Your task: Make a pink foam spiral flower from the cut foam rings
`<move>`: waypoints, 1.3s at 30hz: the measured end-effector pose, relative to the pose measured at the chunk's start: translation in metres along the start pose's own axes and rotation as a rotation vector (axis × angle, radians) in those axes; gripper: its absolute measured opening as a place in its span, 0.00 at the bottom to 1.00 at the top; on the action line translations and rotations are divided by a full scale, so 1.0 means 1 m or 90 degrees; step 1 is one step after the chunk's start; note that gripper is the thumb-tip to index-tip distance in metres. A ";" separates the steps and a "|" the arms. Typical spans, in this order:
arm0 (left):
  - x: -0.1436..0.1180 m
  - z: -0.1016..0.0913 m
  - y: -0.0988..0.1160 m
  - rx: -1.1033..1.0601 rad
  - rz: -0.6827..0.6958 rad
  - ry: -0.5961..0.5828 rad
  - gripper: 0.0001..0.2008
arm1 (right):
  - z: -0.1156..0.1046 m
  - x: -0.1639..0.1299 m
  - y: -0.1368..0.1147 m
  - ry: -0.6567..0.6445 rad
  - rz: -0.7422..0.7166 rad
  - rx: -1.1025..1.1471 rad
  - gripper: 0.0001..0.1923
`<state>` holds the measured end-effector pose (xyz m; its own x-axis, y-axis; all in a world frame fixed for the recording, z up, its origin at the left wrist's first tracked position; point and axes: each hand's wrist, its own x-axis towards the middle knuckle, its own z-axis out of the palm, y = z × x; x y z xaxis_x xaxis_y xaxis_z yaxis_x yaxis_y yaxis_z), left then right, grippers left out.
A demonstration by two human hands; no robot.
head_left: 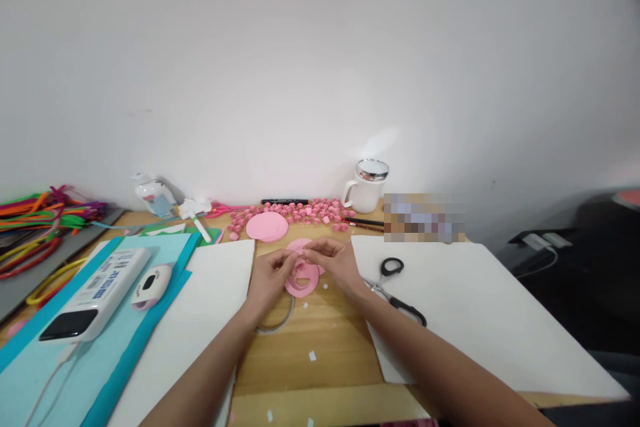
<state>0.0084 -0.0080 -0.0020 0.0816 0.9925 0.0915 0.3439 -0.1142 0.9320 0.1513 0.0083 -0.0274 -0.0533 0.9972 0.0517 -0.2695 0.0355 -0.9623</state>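
My left hand [273, 275] and my right hand [336, 261] come together above the wooden table, thumbs and fingers pinched, their tips almost touching. Whatever they pinch is too small to make out. Under and just behind the fingertips lie pink paper pieces with cut-out middles [306, 290], partly covered by the hands. Beyond them is a stack of pink paper discs [267, 226], beside a spread of small pink rolled pieces [305, 213]. A grey ring [283, 327] rests by my left wrist. Scissors with black handles [395, 300] lie to the right of my right wrist.
White sheets [465, 307] flank the hands. At the back stand a white mug [366, 188] and a clear bottle [154, 197]. To the left, a white power bank [95, 297] lies on blue paper, near colourful pipe cleaners [45, 220]. Small paper scraps dot the tabletop [280, 373].
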 end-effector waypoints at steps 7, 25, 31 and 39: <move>0.001 -0.001 -0.002 -0.005 -0.005 0.020 0.13 | -0.001 0.001 0.000 -0.006 -0.001 -0.050 0.12; -0.001 0.000 0.002 -0.068 -0.012 0.007 0.15 | -0.001 0.001 0.002 0.016 -0.012 -0.018 0.11; -0.001 0.000 0.004 -0.073 -0.016 0.045 0.13 | -0.001 0.001 0.001 -0.017 -0.011 -0.033 0.13; -0.001 0.000 0.004 -0.074 -0.014 0.021 0.14 | -0.001 0.002 0.004 0.013 -0.022 0.001 0.10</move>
<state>0.0100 -0.0094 0.0017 0.0440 0.9958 0.0798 0.2343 -0.0879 0.9682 0.1506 0.0106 -0.0312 -0.0244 0.9965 0.0799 -0.2720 0.0703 -0.9597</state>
